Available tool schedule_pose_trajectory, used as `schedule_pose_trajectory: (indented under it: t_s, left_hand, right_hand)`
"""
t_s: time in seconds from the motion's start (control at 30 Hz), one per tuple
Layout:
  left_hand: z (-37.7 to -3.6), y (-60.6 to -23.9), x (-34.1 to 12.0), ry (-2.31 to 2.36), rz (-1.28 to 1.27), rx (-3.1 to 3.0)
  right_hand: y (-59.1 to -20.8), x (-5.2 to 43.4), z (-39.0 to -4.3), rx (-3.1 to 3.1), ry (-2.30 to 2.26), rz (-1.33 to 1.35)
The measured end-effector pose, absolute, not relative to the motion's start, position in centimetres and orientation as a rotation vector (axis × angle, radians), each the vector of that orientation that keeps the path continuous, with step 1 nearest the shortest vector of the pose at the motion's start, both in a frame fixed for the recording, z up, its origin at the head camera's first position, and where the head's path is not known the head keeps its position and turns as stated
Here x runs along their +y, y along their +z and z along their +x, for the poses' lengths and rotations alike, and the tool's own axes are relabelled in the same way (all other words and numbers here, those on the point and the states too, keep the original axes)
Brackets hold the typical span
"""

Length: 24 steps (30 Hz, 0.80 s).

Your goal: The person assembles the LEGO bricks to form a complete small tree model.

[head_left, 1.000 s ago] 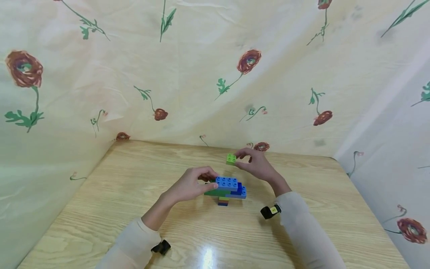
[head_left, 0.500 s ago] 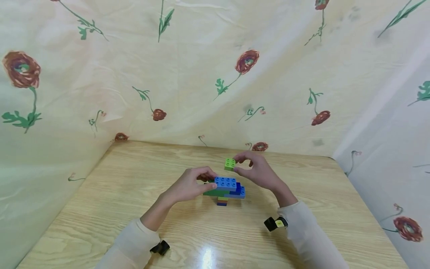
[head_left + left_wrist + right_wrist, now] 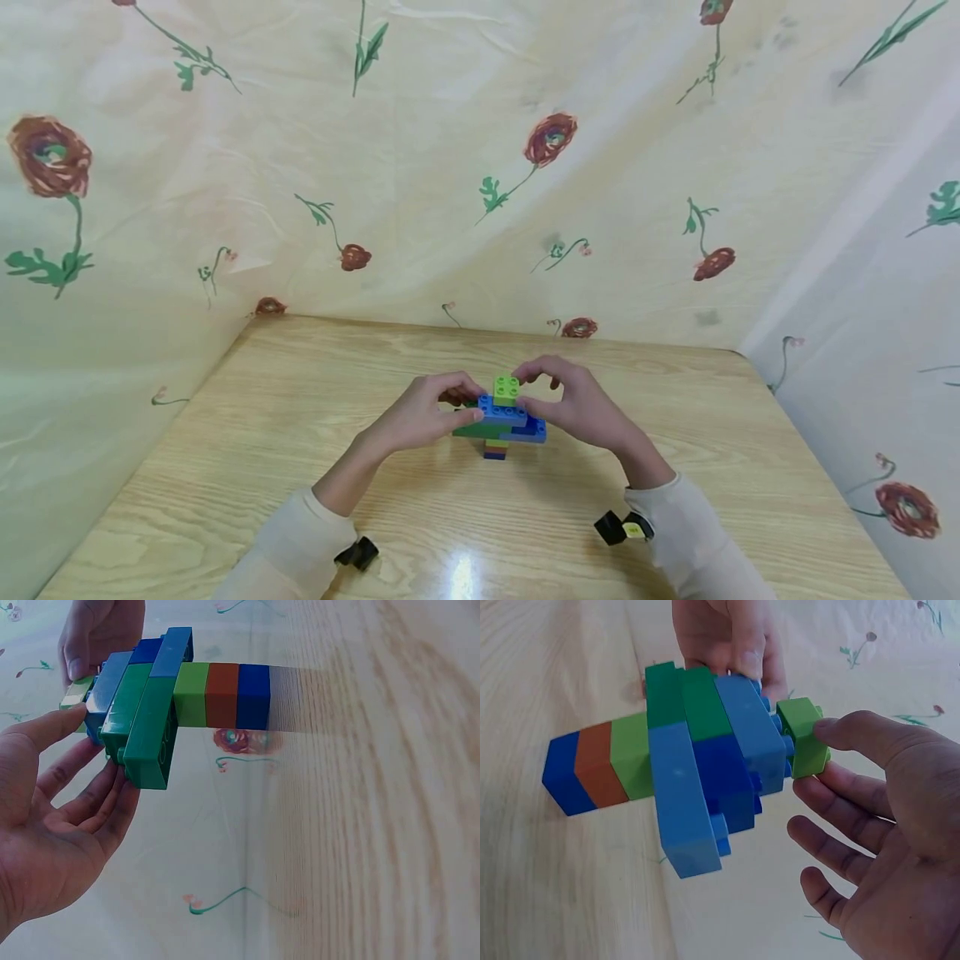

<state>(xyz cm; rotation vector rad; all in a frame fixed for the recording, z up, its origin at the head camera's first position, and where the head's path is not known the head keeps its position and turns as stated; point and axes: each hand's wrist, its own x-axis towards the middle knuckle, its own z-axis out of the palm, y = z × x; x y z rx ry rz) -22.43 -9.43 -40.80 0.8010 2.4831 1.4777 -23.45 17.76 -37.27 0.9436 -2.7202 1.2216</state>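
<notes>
Stem bricks (image 3: 596, 769) colours plain only in wrist views

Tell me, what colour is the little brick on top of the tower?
Light green brick; the right wrist view shows it best.

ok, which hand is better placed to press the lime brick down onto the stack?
Right, probably. The right hand already pinches the lime green brick atop the blue brick, while the left hand braces the stack's side.
</notes>
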Motion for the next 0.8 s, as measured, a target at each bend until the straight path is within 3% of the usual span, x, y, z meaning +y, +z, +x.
schedule_pose_trajectory:
  t_s: [0.8]
  left_hand:
    - [-22.3,-40.3,-8.3,1.529,0.889,2.606]
  right_hand:
    - [-37.7,17.7,-22.6,-2.701,1.207,0.992]
